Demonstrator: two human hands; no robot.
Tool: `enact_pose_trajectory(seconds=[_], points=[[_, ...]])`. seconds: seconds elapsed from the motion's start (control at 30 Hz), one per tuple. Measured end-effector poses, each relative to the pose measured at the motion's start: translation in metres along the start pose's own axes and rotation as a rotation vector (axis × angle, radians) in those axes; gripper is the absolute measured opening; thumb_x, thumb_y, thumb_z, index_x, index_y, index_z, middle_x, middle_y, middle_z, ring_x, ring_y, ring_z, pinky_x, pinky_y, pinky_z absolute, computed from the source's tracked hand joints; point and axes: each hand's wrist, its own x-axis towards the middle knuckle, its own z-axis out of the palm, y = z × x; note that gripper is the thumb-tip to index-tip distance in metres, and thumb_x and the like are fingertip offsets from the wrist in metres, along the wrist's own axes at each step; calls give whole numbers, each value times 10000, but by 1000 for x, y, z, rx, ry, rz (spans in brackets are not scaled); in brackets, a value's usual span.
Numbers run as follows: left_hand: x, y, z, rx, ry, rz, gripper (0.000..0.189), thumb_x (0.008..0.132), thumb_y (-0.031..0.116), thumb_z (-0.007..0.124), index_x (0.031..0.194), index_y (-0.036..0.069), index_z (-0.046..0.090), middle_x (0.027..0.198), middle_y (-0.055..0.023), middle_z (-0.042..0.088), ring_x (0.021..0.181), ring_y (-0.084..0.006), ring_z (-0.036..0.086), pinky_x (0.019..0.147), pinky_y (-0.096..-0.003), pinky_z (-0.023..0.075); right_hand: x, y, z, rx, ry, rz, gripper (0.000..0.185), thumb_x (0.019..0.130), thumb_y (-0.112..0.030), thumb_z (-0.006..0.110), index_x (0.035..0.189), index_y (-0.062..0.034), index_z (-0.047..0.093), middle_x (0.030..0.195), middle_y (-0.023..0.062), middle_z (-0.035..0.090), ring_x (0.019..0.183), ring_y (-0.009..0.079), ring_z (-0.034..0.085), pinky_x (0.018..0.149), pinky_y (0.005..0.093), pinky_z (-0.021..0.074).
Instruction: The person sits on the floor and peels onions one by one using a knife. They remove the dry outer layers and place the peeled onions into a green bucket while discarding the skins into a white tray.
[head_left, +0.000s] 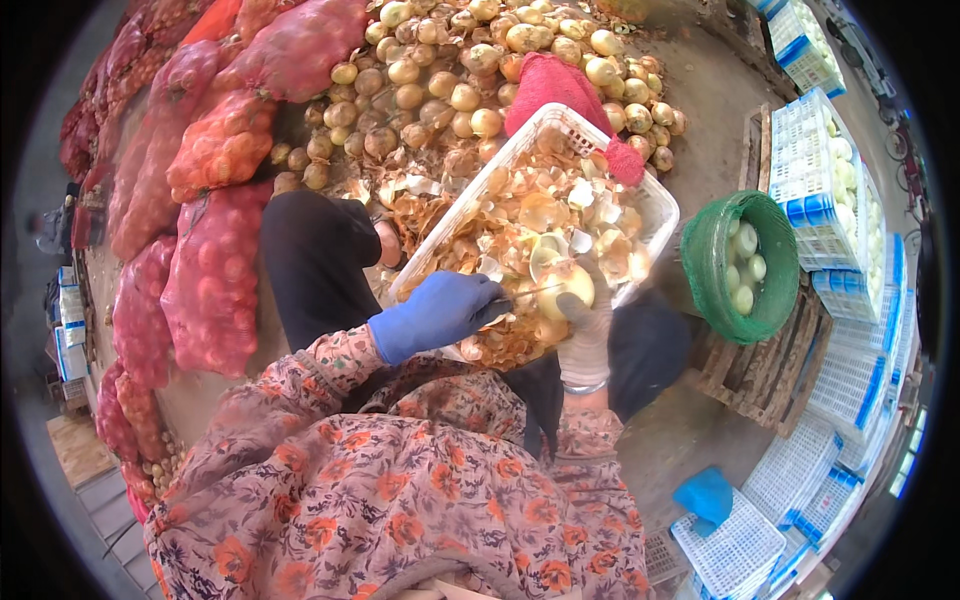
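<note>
A blue glove covers my left hand (439, 313), which is closed on a small knife (536, 289); its thin blade reaches the side of an onion (568, 289). My right hand (585, 337), in a pale glove with grey fingertips, holds that onion from below and the right. Both hands are over the near part of a white plastic crate (463, 202) heaped with onion skins (536, 210). Loose skins lie under the onion. My fingers hide the knife's handle.
Unpeeled onions (450, 97) are piled beyond the crate, with a red mesh sack (555, 82) against it. Filled mesh sacks (217, 277) line the left. At right, a green mesh-lined container (776, 285) holds peeled onions, near a wooden pallet (757, 367) and stacked white crates (814, 187).
</note>
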Motion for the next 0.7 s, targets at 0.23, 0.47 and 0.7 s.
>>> enact_pose_trajectory(seconds=[0.23, 0.47, 0.7], points=[[7, -2, 7, -50, -37, -38, 269, 988, 288, 620, 1025, 30, 684, 850, -201, 672, 788, -417, 649, 685, -477, 512, 6, 14, -14, -378, 60, -214, 611, 703, -119, 858, 1254, -57, 602, 1152, 66, 620, 1000, 175, 616, 892, 318, 546], [9, -1, 11, -103, -59, -77, 275, 1003, 289, 607, 1020, 21, 664, 771, -236, 627, 738, -430, 628, 640, -470, 479, 4, 10, -8, -501, 82, -268, 599, 704, -110, 863, 1238, -63, 597, 1114, 55, 639, 969, 169, 613, 879, 301, 546], [10, -3, 6, -182, -129, -121, 358, 1005, 336, 601, 936, -8, 669, 735, -239, 617, 664, -418, 601, 608, -457, 460, 1, 5, -4, -736, 106, -340, 618, 654, -68, 859, 1213, -57, 596, 1125, 98, 597, 982, 234, 610, 894, 371, 534]])
